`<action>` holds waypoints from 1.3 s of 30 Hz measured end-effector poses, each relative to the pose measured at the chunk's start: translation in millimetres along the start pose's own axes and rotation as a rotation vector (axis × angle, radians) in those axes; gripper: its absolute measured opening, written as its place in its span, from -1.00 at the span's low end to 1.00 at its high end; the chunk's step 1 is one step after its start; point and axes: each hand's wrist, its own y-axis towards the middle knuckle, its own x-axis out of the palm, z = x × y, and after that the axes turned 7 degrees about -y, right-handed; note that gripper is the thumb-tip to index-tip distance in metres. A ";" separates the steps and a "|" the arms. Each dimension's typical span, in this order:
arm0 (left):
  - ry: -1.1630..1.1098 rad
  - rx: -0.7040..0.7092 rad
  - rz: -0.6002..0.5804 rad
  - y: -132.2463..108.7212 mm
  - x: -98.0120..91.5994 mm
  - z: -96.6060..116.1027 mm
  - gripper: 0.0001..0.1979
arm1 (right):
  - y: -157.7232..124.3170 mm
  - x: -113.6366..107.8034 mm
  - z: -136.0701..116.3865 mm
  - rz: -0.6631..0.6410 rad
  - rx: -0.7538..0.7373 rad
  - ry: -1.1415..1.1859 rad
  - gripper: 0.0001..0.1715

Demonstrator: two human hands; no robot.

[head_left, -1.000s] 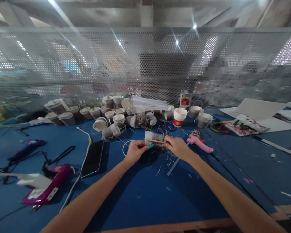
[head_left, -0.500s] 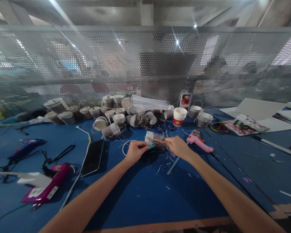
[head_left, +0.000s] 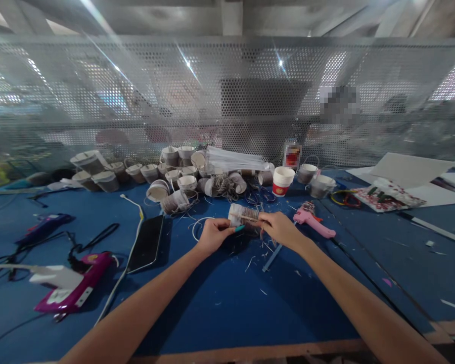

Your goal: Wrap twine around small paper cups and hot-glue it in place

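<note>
Between my hands a paper cup wrapped in grey-brown twine [head_left: 253,213] lies on its side, its white rim end to the left. My left hand [head_left: 214,235] is closed on that rim end, the thumb with its teal nail along the lower edge. My right hand [head_left: 278,228] is closed at the other end, pinching a thin pale stick [head_left: 249,218] laid across the twine. Its other fingers are curled out of sight, so I cannot tell whether they also grip the cup. A white cord loop [head_left: 196,228] curves out beside my left hand.
Several twine-wrapped cups [head_left: 174,202] crowd the back. A red-white stack of paper cups [head_left: 282,181] stands behind my right hand. A pink glue gun [head_left: 314,222] lies right; a phone [head_left: 147,242], magenta power strip [head_left: 78,288] and blue glue gun [head_left: 43,226] lie left.
The whole view has shifted slightly. My hands keep nearly the same hold on the cup, and the pale stick still lies across the twine.
</note>
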 end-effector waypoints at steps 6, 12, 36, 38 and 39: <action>0.073 0.075 0.001 -1.4 -0.2 -1.8 -0.77 | -0.6 -3.9 -1.8 -0.011 0.042 -0.050 -0.69; 0.189 0.129 -0.008 -2.6 -1.2 -1.3 -0.76 | 0.7 -5.7 -3.3 -0.058 0.133 -0.111 -0.68; 0.182 0.163 -0.008 -2.4 -1.1 -0.6 -0.82 | 3.3 3.5 14.0 0.114 0.033 0.216 -0.66; 0.202 0.169 -0.012 -2.9 -1.2 -0.2 -0.82 | 3.7 2.6 14.1 0.091 0.034 0.206 -0.64; 0.208 0.169 -0.009 -3.1 -1.2 0.1 -0.81 | 3.8 2.2 14.1 0.078 0.034 0.205 -0.64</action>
